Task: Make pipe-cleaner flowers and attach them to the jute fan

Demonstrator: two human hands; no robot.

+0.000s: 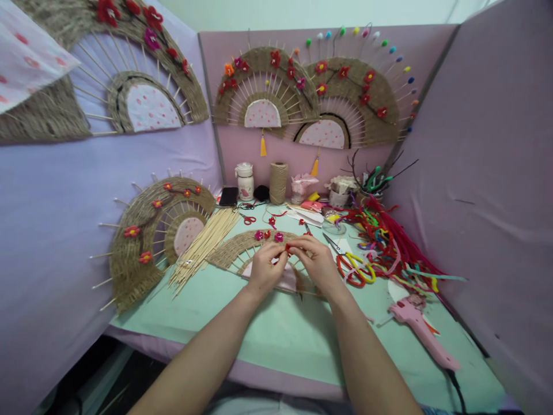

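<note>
Above a twine-wrapped fan (233,248) lying on the green tabletop, my two hands meet at their fingertips. My left hand (268,268) pinches one side of a small red piece (287,248), and my right hand (314,262) pinches its other side. The piece is too small to make out in detail. Pink and red flowers (279,237) sit along the fan's upper band, just beyond my fingers. My hands cover part of the fan's right half and its pale dotted centre.
Thin sticks (207,242) lie left of the fan. Scissors (363,268), colourful fuzzy stems (389,236) and a pink glue gun (423,331) are at the right. A twine spool (279,183) and white bottle (245,181) stand behind. Another fan (138,253) leans at the left.
</note>
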